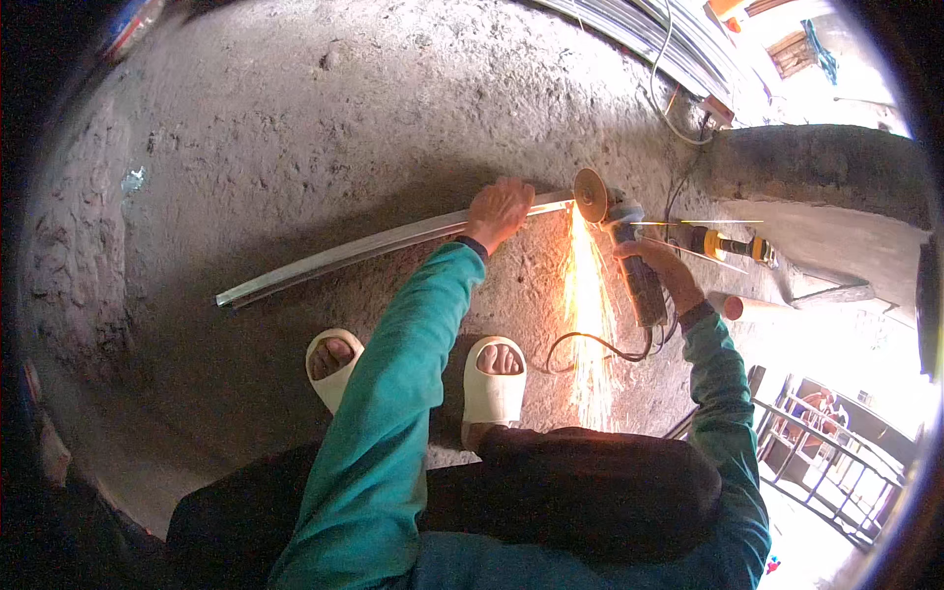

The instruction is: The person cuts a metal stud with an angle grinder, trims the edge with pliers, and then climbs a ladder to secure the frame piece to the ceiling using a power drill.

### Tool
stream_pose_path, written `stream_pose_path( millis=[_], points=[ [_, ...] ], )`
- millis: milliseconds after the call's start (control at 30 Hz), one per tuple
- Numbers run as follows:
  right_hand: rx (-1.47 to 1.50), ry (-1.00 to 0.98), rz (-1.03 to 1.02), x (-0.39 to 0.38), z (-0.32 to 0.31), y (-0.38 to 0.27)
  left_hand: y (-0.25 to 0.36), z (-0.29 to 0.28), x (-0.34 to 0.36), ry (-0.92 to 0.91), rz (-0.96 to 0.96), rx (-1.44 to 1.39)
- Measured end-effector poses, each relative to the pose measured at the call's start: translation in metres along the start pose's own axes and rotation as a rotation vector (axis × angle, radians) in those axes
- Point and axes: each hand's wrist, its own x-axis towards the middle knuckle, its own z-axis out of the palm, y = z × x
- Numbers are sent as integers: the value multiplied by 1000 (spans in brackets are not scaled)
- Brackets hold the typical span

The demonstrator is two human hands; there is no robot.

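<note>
A: How are we holding things?

B: Our left hand [501, 208] is gripping a long, thin, silver metal channel [354, 254] near its right end; our right hand [661, 265] is gripping a grey-and-black angle grinder [645, 297] around its body.

A: Where is the channel lying?

B: It is stretching leftward across the rough grey concrete floor [246, 128], and its right end is meeting the thin brown round disc [591, 195], where orange sparks [588, 290] are streaming toward our knees.

A: So how are we doing this well?

B: By pressing lightly, holding the disc square, pinning the channel firmly and placing our bare fingers farther from the cut. We should be routing the looping black cable [615, 349] clear of those sparks, too.

A: And what are we counting?

B: One channel, though we are not telling whether two strips are lying together; one grinder; one disc; two cream open-toed sandals [495, 393]; one yellow-and-black tool [726, 244] beyond. The stacked silver metal bars [649, 44] are lying too close together for counting.
</note>
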Motion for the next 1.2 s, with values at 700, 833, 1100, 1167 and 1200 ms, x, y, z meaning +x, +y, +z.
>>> stream_pose_path(
  millis=[700,833,1100,1167,1200],
  points=[
    [-378,-109,-270,-21,13,-13,-3,3,-22,15,-34,-37],
    [-66,-132,-158,-26,16,-17,-4,1,-23,-3,-37,-48],
    [-212,-100,-205,-32,28,-38,-3,-8,-26,-25,-45,-16],
    [-32,-154,-292,-28,30,-35,-3,-7,-26,-10,-40,-12],
    [-33,-155,-292,-24,28,-32,-3,-6,-26,-8,-42,-12]
  ],
)
